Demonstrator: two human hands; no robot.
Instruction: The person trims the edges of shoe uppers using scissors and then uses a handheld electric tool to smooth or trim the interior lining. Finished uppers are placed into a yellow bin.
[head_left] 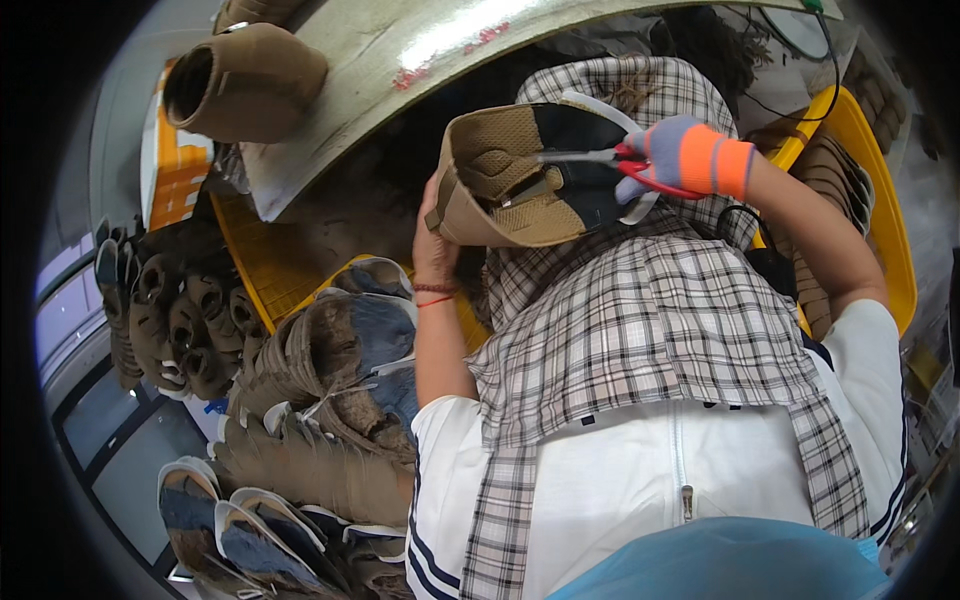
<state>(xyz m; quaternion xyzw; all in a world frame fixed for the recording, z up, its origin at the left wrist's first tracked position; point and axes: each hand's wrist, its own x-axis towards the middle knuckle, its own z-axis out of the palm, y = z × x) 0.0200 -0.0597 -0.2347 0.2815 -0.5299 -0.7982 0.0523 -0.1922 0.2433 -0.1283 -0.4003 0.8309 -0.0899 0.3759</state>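
pale blue covering (720, 562) bulges nearest the camera, cut off by the lower edge. beyond it, the brown upper (540, 229) hangs over the plaid apron (640, 320), gripped at its side by the left hand (430, 240) — fingers mostly hidden. the gloved right hand (685, 158) is wrapped round the red-handled scissors (592, 157), blades inside the upper. best, i'd judge, to keep the material taut and snip shallowly — though what the tips meet is unclear.

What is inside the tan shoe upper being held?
Tan mesh lining and dark fabric show there. The red-handled scissors and gloved right hand cover part, so what lies beneath them can't be seen.
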